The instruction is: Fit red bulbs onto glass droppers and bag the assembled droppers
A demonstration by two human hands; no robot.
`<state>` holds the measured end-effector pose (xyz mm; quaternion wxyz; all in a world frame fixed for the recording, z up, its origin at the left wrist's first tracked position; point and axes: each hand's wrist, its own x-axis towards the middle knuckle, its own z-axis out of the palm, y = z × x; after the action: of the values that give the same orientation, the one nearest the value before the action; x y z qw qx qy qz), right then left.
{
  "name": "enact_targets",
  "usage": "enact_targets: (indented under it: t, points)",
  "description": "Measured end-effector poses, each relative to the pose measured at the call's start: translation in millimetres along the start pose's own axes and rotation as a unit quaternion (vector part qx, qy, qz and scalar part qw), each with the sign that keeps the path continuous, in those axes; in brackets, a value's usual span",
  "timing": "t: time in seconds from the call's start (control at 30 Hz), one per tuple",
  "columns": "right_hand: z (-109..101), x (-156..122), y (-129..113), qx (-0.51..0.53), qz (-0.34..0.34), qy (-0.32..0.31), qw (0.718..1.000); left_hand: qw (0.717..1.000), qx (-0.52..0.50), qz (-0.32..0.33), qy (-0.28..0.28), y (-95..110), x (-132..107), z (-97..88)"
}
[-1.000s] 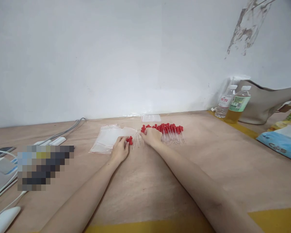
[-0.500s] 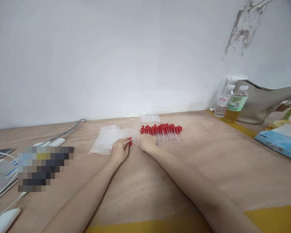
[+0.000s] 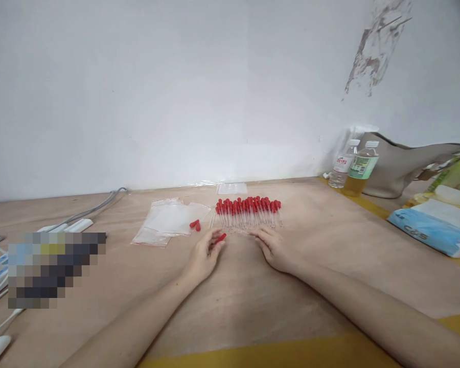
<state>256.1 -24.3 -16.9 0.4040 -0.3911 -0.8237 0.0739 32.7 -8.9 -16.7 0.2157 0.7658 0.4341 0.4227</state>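
A row of clear droppers with red bulbs [image 3: 248,211] lies on the wooden table [image 3: 314,266]. Just in front of it my left hand [image 3: 204,255] pinches a single dropper [image 3: 220,238] by its red bulb. My right hand [image 3: 273,247] rests flat on the table beside it, fingers stretched out, holding nothing. Two loose red bulbs [image 3: 195,224] lie next to a pile of clear zip bags [image 3: 167,221] to the left.
Another clear bag [image 3: 232,188] lies by the wall. Two bottles [image 3: 354,171], a beige bag [image 3: 400,163] and a blue tissue pack [image 3: 429,231] stand at the right. Cables [image 3: 94,207] and white devices lie at the left.
Both hands have drawn back toward me from the row. My left hand now holds one dropper; two red bulbs are left by the bags. The view has shifted right.
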Motion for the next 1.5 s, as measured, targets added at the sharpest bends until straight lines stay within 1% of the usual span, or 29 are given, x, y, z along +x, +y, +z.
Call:
enact_targets:
  t: [0.07, 0.13, 0.33, 0.47, 0.53, 0.7, 0.83, 0.97, 1.07, 1.13, 1.23, 1.37, 1.5]
  points:
    - [0, -3, -1, 0.004, -0.001, 0.005, 1.000, 0.999, 0.017, 0.005, -0.035, 4, -3, 4.2]
    - [0, -2, -5, 0.002, 0.008, 0.017, 1.000, 0.999, 0.027, 0.009, -0.046, 6, -3, 3.9]
    - [0, 0, -14, -0.014, 0.014, 0.022, 1.000, 0.998, 0.013, 0.014, -0.053, 6, -2, -0.5]
    - [5, 0, -15, -0.021, 0.003, 0.014, 1.000, 0.999, -0.009, 0.013, -0.041, 8, -3, 1.0]
    - [7, -1, -16, -0.024, 0.006, 0.006, 1.000, 0.999, -0.029, 0.004, -0.035, 9, -4, 1.3]
    - [9, -2, -15, -0.020, 0.012, -0.008, 1.000, 0.991, -0.115, -0.040, -0.062, 9, -3, 2.2]
    - [9, -2, -11, -0.007, 0.002, -0.033, 0.999, 0.989, -0.126, -0.044, -0.064, 8, -5, 2.2]
    - [4, 1, -6, -0.024, -0.032, -0.069, 0.997, 0.991, -0.099, -0.022, -0.092, 9, -9, 0.3]
    - [-3, 4, -4, -0.072, -0.057, -0.094, 0.991, 0.993, -0.046, -0.002, -0.108, 11, -9, -1.3]
    - [-7, 5, -5, -0.110, -0.071, -0.098, 0.987, 0.994, -0.003, 0.017, -0.111, 13, -9, -2.4]
    - [-9, 5, -9, -0.147, -0.080, -0.087, 0.982, 0.991, 0.045, 0.048, -0.114, 15, -9, -3.7]
    - [-7, 2, -14, -0.139, -0.080, -0.096, 0.982, 0.986, 0.061, 0.085, -0.128, 17, -11, -4.6]
    - [-5, 3, -20, -0.125, -0.070, -0.115, 0.983, 0.984, 0.061, 0.100, -0.136, 19, -13, -5.0]
